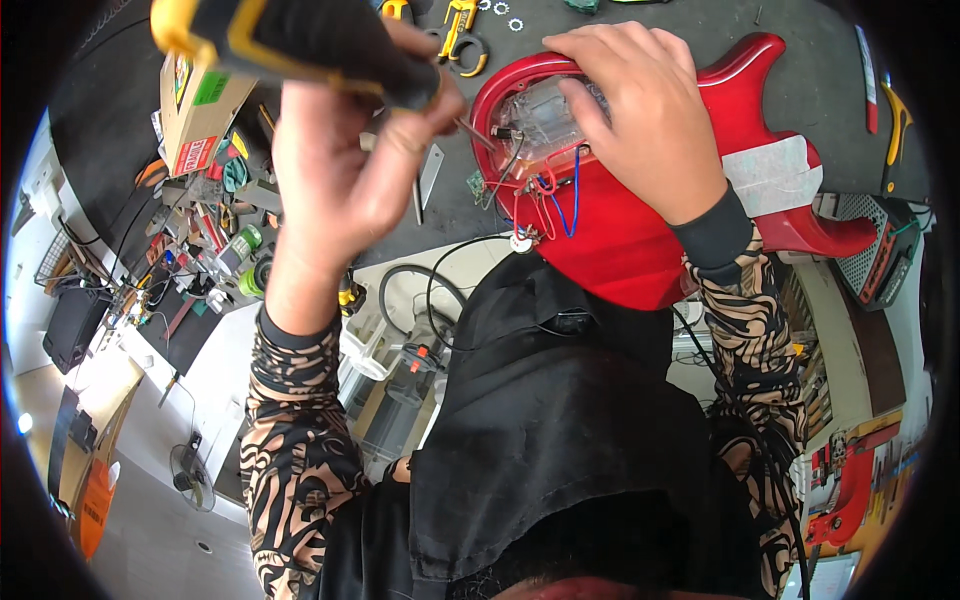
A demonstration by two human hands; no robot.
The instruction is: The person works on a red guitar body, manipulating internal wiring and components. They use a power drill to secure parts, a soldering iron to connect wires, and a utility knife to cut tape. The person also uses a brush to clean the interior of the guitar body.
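A red guitar body (620,240) lies at the desk's (820,80) near edge, wiring cavity open. Right hand (640,110) steadies it, fingers spread; left hand's (340,160) fingers grip a screwdriver (300,45), its tip apparently at the cavity rim. Mid-fastening; next comes careful tip alignment.

Guitar body (620,240) glossy red, pale tape patch (775,175) whitish-grey. Wires (560,195) in the cavity blue and red. Screwdriver (290,40) black with yellow trim. Sleeves (300,440) tan with black tribal pattern, cuffs black. Surface (810,60) dark grey. Cardboard box (200,115) brown, with green and red labels.
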